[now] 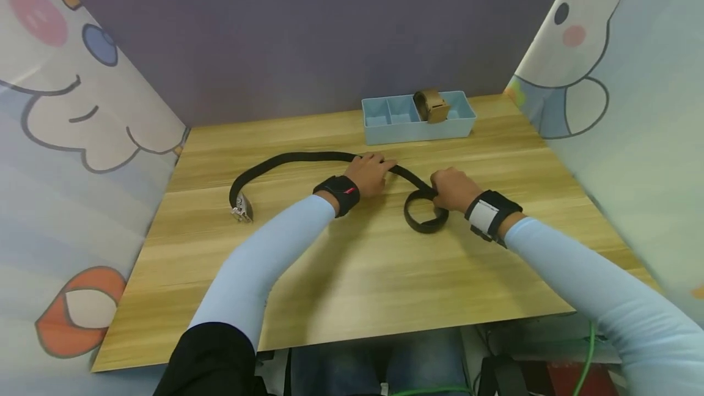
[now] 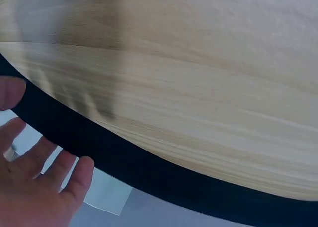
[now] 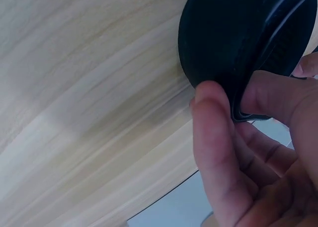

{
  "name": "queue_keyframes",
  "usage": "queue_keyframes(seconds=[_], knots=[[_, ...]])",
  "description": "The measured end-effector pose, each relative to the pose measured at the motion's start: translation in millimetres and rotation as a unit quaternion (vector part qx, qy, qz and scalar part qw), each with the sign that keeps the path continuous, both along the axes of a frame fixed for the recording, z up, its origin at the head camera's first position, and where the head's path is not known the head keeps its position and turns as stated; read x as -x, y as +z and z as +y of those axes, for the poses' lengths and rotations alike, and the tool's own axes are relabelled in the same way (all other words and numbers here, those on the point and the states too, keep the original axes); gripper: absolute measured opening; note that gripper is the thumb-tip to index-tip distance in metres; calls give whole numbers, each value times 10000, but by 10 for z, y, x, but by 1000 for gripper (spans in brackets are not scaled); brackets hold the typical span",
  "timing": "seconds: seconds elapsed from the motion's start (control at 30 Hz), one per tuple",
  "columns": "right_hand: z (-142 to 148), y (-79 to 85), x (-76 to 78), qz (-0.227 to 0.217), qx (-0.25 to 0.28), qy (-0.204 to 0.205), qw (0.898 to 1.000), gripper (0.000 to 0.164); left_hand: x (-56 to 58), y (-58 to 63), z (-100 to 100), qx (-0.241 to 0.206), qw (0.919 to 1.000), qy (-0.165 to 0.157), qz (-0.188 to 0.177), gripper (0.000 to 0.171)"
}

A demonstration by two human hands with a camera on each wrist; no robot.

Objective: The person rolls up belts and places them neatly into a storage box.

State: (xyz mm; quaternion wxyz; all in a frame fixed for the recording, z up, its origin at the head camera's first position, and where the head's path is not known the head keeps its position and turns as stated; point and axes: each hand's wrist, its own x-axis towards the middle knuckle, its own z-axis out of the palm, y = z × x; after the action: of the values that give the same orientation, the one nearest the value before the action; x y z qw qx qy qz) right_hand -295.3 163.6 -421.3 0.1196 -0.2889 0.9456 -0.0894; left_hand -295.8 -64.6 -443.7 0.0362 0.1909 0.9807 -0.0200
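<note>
Black and narrow, the belt [image 1: 313, 156] is arching across the wooden table [image 1: 418, 286], its buckle [image 1: 242, 208] resting at the left end and its other end curling into a loop [image 1: 426, 228] beside the right hand [image 1: 455, 189]. That hand is grasping the belt at the loop, thumb and fingers pinching it. The left hand [image 1: 368, 174] is lying over the arch, thumb and fingertips touching the belt and gaps showing between the fingers; whether it is gripping or only resting there, I cannot tell. Beyond the hands, a blue box [image 1: 418, 133] is standing near the table's far edge, holding a brown roll [image 1: 437, 109] that is overlapping the front rim. Dark bands [image 1: 342, 193] are circling both wrists, and pale blue sleeves [image 1: 275, 243] are covering the forearms.
</note>
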Motion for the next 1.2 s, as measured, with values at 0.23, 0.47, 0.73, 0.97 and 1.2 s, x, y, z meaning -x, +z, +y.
queue_keyframes(seconds=[0.23,0.47,0.73,0.97,1.2], knots=[[-1,-60,124,289,-92,127,9995,13,-12,-38,-105,-273,9991,-62,314,39],[28,-116,319,164,57,-50,9998,17,-55,55,-187,-842,9962,8,-207,39],[-38,-140,393,-205,453,-516,9974,14,-79,3,-138,-1464,9890,-183,-132,33],[-77,-156,434,-283,623,-792,9945,20,-98,48,-21,-1827,9802,572,-498,47],[-101,-184,417,-180,723,-786,9941,14,-91,3,72,-1343,9856,946,-391,49]])
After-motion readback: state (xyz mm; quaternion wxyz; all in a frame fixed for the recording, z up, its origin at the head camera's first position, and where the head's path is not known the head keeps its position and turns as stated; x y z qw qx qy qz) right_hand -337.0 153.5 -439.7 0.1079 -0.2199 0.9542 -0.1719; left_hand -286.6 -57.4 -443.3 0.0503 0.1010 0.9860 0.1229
